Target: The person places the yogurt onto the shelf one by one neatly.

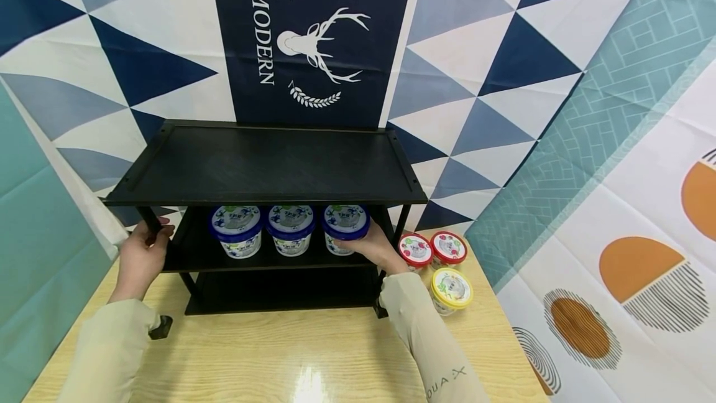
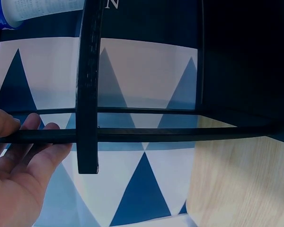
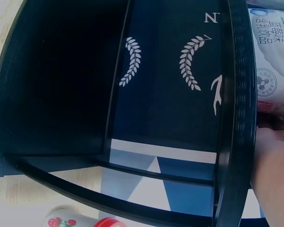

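A black shelf rack (image 1: 279,163) stands against the wall, and three blue-lidded tubs line its middle shelf: a left tub (image 1: 236,229), a middle tub (image 1: 291,229) and a right tub (image 1: 345,222). My left hand (image 1: 142,254) grips the rack's left post (image 2: 42,136), thumb on one side and fingers on the other. My right hand (image 1: 371,247) reaches in past the right post and holds the right tub by its side, just under the lid. In the right wrist view the rack's shelf edge hides most of that hand (image 3: 274,165).
Two red-lidded tubs, a nearer one (image 1: 416,250) and a farther one (image 1: 449,247), stand right of the rack with a yellow-lidded tub (image 1: 450,288). The rack's lower shelf (image 1: 285,291) sits just above the wooden table (image 1: 268,353). Patterned wall sheets enclose the back and sides.
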The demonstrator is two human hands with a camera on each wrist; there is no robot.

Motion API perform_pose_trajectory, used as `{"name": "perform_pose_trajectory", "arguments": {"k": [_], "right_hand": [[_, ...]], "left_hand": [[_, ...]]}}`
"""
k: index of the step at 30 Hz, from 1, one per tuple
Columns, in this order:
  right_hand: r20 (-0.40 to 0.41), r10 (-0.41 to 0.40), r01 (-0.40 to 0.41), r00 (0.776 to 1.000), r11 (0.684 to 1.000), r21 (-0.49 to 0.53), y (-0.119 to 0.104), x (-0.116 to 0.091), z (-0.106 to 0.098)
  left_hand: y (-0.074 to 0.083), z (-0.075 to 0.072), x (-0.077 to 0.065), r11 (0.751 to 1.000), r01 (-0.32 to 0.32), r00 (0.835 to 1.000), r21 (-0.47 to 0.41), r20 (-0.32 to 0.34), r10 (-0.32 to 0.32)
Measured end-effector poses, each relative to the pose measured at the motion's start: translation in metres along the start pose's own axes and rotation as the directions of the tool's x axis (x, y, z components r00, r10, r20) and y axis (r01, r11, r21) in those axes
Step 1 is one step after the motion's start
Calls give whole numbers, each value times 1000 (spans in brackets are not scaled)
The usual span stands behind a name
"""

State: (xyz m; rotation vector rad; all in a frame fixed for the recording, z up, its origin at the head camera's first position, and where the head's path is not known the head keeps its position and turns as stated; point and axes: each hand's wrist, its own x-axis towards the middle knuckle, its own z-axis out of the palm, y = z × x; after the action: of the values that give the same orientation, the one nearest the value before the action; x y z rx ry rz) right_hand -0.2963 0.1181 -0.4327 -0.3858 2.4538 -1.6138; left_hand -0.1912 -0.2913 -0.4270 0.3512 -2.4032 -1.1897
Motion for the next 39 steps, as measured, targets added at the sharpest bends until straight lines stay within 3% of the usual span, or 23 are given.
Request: {"name": "perform_pose_trajectory", "arguments": {"k": [15,24,30,39], "right_hand": [[-52,25,-25,998,1000,9,1,-10,-7],[-34,-43,44,999,998,46,-10,-24,-18],[-98,-99,100,990,995,7,1,-26,-23],[-114,-41,43,993,999,18,-9,-47,-29]], "left_hand": [[-1,2,1,1000,-9,1000,-1,-1,9],[-1,0,0,1000,-3,1000,-15,14,3],[-2,-3,-1,1000,-11,1000,-19,17,11],[-3,0,1,999,-17,1000,-47,7,18]]}}
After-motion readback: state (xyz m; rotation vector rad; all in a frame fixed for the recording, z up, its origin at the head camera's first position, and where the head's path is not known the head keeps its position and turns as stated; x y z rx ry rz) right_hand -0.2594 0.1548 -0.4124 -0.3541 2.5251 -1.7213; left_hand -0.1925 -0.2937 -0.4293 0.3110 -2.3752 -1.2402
